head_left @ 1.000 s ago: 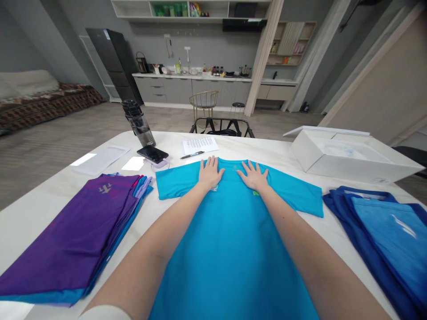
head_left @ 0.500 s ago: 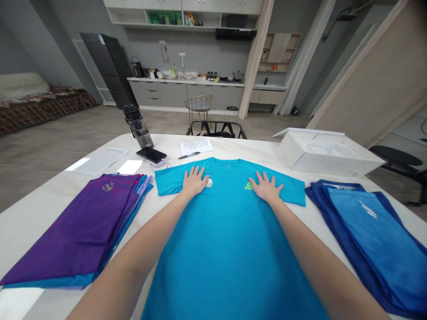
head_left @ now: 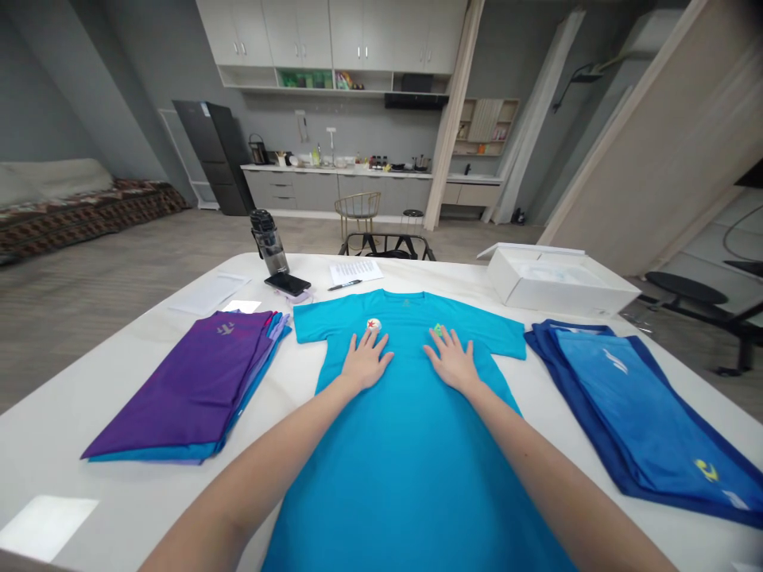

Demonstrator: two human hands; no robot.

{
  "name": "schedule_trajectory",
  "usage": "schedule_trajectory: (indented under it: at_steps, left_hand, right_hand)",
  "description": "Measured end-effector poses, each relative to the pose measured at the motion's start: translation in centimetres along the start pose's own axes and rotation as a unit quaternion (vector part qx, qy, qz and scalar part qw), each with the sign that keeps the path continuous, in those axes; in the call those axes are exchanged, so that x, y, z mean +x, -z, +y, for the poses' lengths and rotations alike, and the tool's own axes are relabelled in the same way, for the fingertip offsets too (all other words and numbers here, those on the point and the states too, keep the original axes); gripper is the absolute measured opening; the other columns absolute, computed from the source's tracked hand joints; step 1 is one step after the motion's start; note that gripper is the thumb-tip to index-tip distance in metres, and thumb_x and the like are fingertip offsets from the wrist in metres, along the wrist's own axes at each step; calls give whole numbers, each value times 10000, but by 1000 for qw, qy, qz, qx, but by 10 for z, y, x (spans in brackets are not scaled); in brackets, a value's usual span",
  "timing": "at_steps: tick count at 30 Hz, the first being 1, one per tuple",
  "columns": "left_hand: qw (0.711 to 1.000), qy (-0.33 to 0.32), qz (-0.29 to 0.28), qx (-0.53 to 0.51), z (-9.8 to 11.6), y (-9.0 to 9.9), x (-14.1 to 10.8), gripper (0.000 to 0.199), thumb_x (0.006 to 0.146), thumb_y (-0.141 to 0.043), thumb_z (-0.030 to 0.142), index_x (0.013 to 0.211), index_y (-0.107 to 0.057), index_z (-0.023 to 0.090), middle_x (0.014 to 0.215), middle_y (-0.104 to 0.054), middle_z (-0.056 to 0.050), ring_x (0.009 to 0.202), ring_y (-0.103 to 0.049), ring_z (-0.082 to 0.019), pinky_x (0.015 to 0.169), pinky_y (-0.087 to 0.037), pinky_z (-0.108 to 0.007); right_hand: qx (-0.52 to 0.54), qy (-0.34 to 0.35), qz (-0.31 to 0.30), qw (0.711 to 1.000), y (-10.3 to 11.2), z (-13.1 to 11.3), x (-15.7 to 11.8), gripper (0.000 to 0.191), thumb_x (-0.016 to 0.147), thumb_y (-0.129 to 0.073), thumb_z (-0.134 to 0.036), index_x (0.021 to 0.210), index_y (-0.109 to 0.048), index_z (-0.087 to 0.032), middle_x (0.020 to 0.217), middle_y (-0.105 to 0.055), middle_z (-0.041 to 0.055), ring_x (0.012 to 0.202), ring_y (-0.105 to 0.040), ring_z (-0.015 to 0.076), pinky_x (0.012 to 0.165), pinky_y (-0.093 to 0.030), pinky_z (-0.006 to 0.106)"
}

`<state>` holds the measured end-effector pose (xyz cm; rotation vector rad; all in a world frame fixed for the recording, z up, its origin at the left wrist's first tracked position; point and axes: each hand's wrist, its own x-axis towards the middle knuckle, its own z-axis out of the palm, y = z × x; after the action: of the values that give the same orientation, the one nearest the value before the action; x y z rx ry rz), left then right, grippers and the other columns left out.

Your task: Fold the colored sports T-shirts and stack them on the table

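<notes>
A turquoise T-shirt (head_left: 405, 445) lies spread out face up, its collar toward the far side and both sleeves stretched sideways. My left hand (head_left: 366, 361) rests flat on its chest with fingers spread, just below a round white-and-red badge (head_left: 373, 324). On the other side of the chest my right hand (head_left: 454, 359) lies flat too, fingers apart, the fingertips partly covering a green logo (head_left: 439, 329). Neither hand grips the cloth. The shirt's lower end runs out of view at the bottom.
Left on the white table (head_left: 149, 365) is a stack of folded shirts, purple shirt (head_left: 184, 389) on top. Folded blue garments (head_left: 637, 397) lie right. Farther back are a bottle (head_left: 271, 250), phone (head_left: 288, 284), pen (head_left: 344, 284), printed paper (head_left: 363, 271) and white box (head_left: 560, 282).
Both hands have slid down the shirt toward me and slightly inward, staying flat. The badge is now uncovered. The view has tilted up, showing more of the cabinets.
</notes>
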<state>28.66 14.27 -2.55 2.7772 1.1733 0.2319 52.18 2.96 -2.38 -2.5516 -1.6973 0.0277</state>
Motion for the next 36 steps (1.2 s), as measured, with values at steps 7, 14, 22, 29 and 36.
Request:
schedule_trajectory:
  at_steps: [7,14,22,29,36]
  left_hand:
    - [1000,0,-22,-18,17,2,-54,714,983,-154,688,1599,-281,351,1685,-214,-15,1577,-155,-259,1279,-72,-566]
    - [998,-34,-42,-30,32,16,-127,730,976,-177,710,1606,-257,349,1691,-172,-29,1583,-113,-284,1265,-33,-623]
    - [989,-106,-67,-74,48,29,-184,709,966,-204,731,1601,-220,417,1695,-152,-8,1579,-139,-282,1258,-77,-653]
    - [995,-72,-20,-70,44,36,-114,692,992,-176,682,1602,-257,366,1699,-157,-21,1582,-127,-262,1273,-94,-607]
    - [996,-58,5,-61,47,14,-37,707,993,-140,673,1607,-257,341,1703,-152,-32,1584,-115,-269,1272,-107,-604]
  right_hand:
    - [7,13,-25,1000,-3,-13,-58,727,988,-164,-759,1619,-229,-404,1695,-157,12,1556,-121,323,1191,-70,687]
    - [5,49,-28,998,6,-12,-128,721,988,-200,-756,1621,-207,-411,1692,-151,1,1556,-108,352,1192,-65,699]
    - [49,148,-80,985,22,-13,-188,695,982,-261,-751,1607,-221,-450,1690,-131,-17,1558,-98,344,1194,-34,709]
    - [18,50,-4,999,19,11,-115,667,1025,-216,-667,1627,-231,-379,1694,-130,-2,1561,-105,320,1216,-159,647]
    - [-17,47,22,999,-6,30,-36,671,1029,-221,-634,1628,-258,-334,1693,-159,30,1560,-114,325,1205,-168,652]
